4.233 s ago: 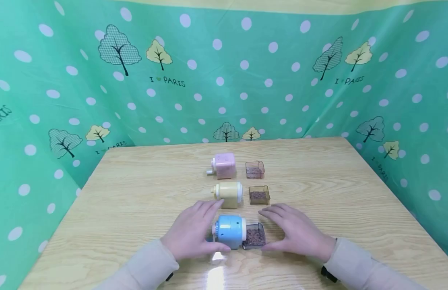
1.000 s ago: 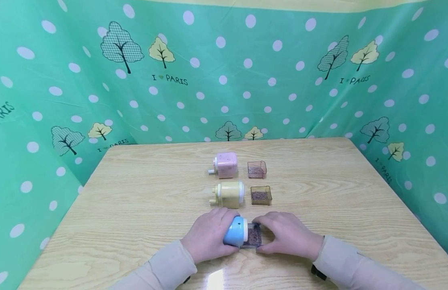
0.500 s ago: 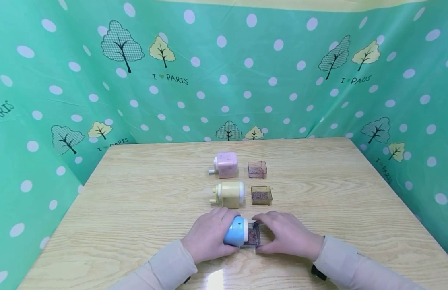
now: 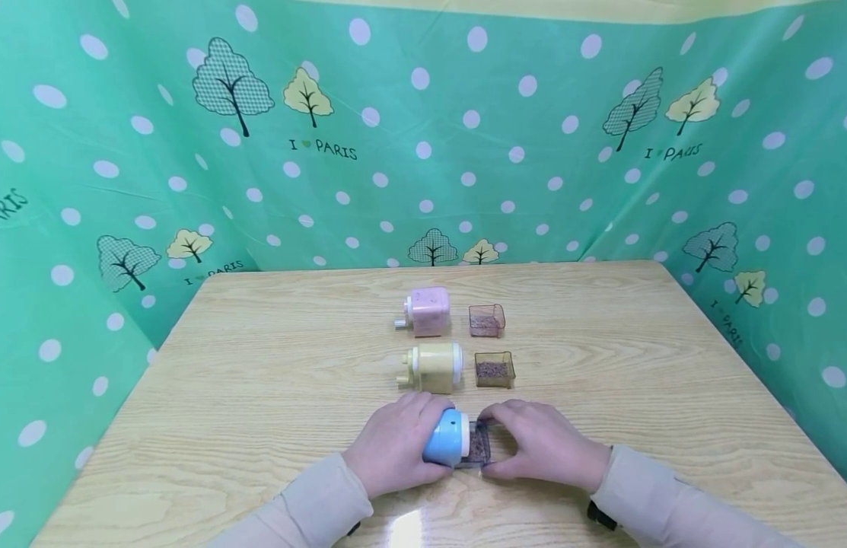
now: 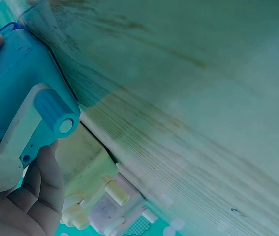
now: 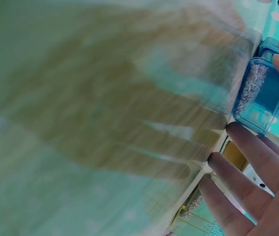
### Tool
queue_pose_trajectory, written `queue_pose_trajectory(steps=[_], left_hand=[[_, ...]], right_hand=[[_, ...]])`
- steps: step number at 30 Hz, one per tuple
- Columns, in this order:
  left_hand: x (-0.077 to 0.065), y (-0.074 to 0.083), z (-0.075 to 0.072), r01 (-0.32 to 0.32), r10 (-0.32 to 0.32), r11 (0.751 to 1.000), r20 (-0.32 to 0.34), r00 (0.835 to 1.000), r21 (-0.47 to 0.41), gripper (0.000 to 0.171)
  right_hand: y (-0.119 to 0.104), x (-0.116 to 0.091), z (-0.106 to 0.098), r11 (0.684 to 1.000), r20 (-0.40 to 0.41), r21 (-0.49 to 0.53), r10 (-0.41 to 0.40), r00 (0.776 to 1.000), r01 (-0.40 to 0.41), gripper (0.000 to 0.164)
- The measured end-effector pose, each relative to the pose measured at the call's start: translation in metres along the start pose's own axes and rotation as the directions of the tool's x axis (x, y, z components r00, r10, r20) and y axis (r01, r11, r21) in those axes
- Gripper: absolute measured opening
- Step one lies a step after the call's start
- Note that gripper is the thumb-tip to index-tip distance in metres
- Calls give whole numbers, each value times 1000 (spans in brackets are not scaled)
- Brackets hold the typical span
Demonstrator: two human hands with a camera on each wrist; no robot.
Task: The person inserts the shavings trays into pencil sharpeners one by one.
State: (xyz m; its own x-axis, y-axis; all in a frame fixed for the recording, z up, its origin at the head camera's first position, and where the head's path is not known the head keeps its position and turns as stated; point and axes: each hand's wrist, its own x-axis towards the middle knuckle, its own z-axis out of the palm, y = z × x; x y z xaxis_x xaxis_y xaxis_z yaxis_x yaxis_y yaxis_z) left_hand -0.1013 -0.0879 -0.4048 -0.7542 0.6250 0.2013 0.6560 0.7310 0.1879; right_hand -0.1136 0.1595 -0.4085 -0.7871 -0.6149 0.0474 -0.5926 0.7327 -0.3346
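Note:
Nearest the person is a blue pencil sharpener (image 4: 445, 438) with a white front. My left hand (image 4: 399, 445) grips its body from the left, and its white-armed crank (image 5: 31, 118) shows in the left wrist view. Against the sharpener's right side sits a clear, dark-tinted shavings drawer (image 4: 478, 445) full of pencil shavings. It appears partly under or inside the white front. My right hand (image 4: 542, 445) pinches the drawer between thumb and forefinger. The other fingers (image 6: 242, 187) are spread out in the right wrist view.
Farther back stand a yellow pencil sharpener (image 4: 434, 368) and a pink one (image 4: 428, 312), both with cranks to the left. Right of each lies its own drawer of shavings, one amber (image 4: 495, 370), one reddish (image 4: 487, 321). A dotted green curtain (image 4: 423, 152) surrounds the wooden table (image 4: 259, 365).
Both hands have come inward from beside the things: the left now grips the blue sharpener, the right the drawer. The drawer has shifted slightly left towards the sharpener.

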Motion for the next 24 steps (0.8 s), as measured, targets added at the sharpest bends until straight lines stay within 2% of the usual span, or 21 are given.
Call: queue_pose_trajectory(steps=[6, 24], left_hand=[[0, 0, 1, -2, 2, 1000, -16, 1000, -4, 74], [1, -1, 2, -4, 4, 1000, -5, 1000, -3, 74]], right_hand=[[-2, 2, 1, 999, -13, -23, -24, 1000, 24, 64], [-5, 10, 6, 998, -32, -19, -68, 997, 67, 62]])
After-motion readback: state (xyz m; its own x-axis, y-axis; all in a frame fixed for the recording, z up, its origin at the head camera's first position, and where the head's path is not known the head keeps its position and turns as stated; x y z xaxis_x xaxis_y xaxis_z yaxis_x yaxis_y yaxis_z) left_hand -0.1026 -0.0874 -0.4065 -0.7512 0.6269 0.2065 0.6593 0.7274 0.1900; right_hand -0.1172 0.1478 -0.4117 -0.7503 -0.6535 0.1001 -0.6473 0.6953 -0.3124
